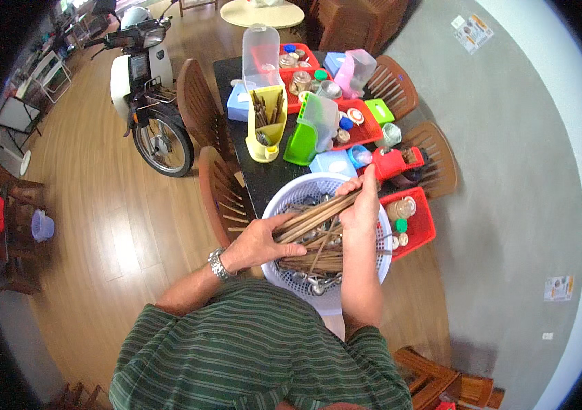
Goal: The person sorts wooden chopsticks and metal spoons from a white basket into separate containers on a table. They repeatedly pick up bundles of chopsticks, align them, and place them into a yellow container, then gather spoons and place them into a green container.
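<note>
The biggest thing near you is the black table (255,172), and it stretches ahead of your grip. Well off to the left of your grip, past the table, stands a motorbike (139,68) with a white body. A brown chair (221,195) stands closer, ahead of your left hand and a bit to its left. Right under your grip is a big, pale basket (311,181) with lots of small holes. A red tray (425,220) sits just to the right of the basket, past your right hand, with jars in it. Ahead of your grip, on the table, a yellow holder (266,142) stands with thin brown sticks inside, and a green holder (299,145) with a clear lid is just to its right. Your left hand (260,242) is curled around the near end of a bundle of brown sticks (320,216), with the thumb on your side. Your right hand (359,208) is up at the other end, touching the sticks, but I cannot tell how tightly it holds them. The bundle is between your two hands, slanting over the basket. A silver watch (218,265) is on your left wrist. Shiny spoons (315,285) lie in the basket, closer to you than the bundle.
</note>
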